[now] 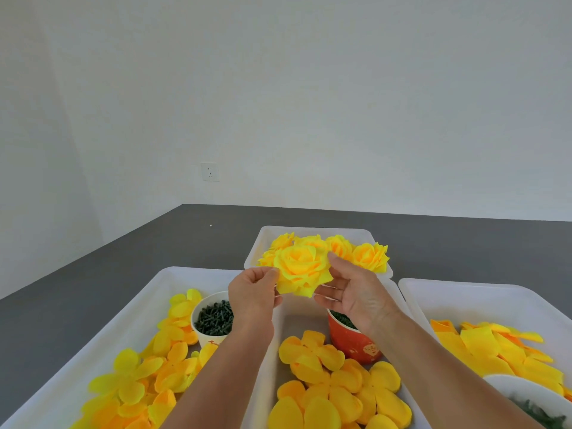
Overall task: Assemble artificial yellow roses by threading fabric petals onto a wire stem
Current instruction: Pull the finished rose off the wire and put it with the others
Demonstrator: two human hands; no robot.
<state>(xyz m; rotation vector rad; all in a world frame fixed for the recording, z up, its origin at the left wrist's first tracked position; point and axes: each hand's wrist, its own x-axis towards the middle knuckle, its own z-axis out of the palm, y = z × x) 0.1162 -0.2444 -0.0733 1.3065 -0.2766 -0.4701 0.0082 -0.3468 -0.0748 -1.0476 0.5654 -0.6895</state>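
your forearms came up between trays of loose petal layers (334,394), and both hands held one assembled rose (301,269) in the air above the middle tray (266,360), just in front of the far tray (312,232) of finished roses (370,257). your left hand (254,295) pinched the bloom's left edge, fingers curled in; your right hand (351,293) cupped it from beneath and the side, thumb against the outer petals. the stem was hidden, so i couldn't tell what gripped it. fabric like this looked light and soft, easily crushed; better to hold it at the base under the petals than by their rims.
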